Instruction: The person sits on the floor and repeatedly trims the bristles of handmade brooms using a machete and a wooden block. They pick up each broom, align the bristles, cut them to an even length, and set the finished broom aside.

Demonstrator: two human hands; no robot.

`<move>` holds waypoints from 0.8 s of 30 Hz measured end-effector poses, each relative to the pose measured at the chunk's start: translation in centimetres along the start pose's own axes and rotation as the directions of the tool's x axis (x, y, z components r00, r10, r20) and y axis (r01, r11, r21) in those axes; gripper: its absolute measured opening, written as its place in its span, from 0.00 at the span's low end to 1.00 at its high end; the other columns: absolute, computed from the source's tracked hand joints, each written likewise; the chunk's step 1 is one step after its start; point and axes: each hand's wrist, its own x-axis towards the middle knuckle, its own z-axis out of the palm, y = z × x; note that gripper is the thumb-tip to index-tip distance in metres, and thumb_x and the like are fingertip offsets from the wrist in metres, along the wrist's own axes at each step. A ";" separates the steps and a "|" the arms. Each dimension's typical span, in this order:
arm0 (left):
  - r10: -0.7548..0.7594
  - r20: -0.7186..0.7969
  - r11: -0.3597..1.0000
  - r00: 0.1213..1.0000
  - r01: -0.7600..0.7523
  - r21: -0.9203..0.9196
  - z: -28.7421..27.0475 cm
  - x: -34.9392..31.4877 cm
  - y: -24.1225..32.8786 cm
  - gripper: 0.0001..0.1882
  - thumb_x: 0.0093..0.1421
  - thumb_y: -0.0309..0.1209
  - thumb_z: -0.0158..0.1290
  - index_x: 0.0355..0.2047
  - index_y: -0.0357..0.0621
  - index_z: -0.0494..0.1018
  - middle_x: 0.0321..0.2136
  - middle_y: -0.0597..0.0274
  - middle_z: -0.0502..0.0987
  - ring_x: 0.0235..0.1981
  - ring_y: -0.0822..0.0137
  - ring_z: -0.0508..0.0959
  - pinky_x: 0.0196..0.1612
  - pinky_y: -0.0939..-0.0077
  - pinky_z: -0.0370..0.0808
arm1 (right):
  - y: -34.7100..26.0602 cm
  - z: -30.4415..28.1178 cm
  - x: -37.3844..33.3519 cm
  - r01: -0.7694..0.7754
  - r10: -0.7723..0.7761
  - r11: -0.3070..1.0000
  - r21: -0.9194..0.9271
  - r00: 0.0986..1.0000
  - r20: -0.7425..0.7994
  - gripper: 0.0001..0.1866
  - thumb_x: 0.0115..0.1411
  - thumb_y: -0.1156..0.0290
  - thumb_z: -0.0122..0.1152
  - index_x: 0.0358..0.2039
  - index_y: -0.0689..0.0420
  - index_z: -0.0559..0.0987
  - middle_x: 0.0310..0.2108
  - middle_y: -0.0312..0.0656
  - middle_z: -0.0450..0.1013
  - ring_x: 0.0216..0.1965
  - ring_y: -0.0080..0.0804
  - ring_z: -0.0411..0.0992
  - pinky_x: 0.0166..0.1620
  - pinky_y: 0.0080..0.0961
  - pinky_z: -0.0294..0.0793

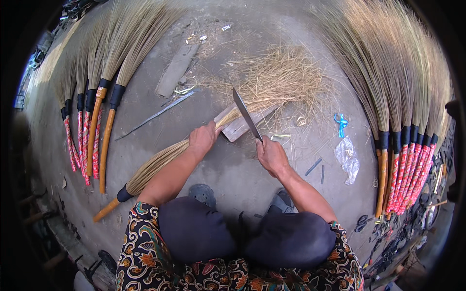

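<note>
My left hand (203, 137) is closed around the bristles of a straw broom (158, 166). The broom slants from its orange-brown handle at the lower left, past a black binding, up to a wooden block (244, 124). Its bristle ends lie across the block. In my right hand (272, 154) is the handle of a long-bladed knife (246, 114), mostly hidden by the fingers. The blade points up and to the left, over the bristles and block; whether it touches them I cannot tell.
Loose straw clippings (284, 77) are heaped beyond the block. Finished-looking brooms (128, 63) lie at the left, and more brooms (388, 97) at the right. A flat board (177, 70), a thin strip (158, 114), a blue ribbon (341, 124) and a clear plastic bag (347, 159) lie on the floor.
</note>
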 end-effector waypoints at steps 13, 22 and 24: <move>0.007 -0.040 0.999 0.999 -0.009 -0.033 1.0 -0.1 -0.4 0.27 0.74 0.55 0.45 0.45 0.41 0.73 0.33 0.38 0.84 0.40 0.35 0.84 0.44 0.40 0.80 | 0.1 1.3 -1.8 0.183 -0.167 0.982 0.035 0.947 -0.274 0.16 0.76 0.63 0.47 0.39 0.65 0.71 0.23 0.65 0.74 0.29 0.69 0.77 0.35 0.58 0.75; 0.022 -0.046 0.999 0.999 -0.024 -0.049 0.6 0.2 -0.4 0.26 0.74 0.55 0.44 0.47 0.41 0.73 0.34 0.36 0.84 0.40 0.33 0.83 0.44 0.39 0.79 | 0.7 1.8 -2.0 0.109 -0.104 0.994 0.017 0.977 -0.184 0.17 0.76 0.62 0.48 0.38 0.65 0.72 0.22 0.65 0.73 0.29 0.70 0.76 0.34 0.59 0.73; 0.007 -0.024 0.999 1.000 -0.008 -0.049 0.7 0.1 -0.4 0.26 0.74 0.54 0.44 0.47 0.41 0.73 0.34 0.36 0.84 0.40 0.33 0.83 0.44 0.39 0.79 | 0.8 1.8 -1.8 0.117 -0.105 0.992 0.048 0.974 -0.201 0.18 0.75 0.61 0.49 0.37 0.65 0.72 0.21 0.65 0.73 0.29 0.70 0.76 0.34 0.59 0.73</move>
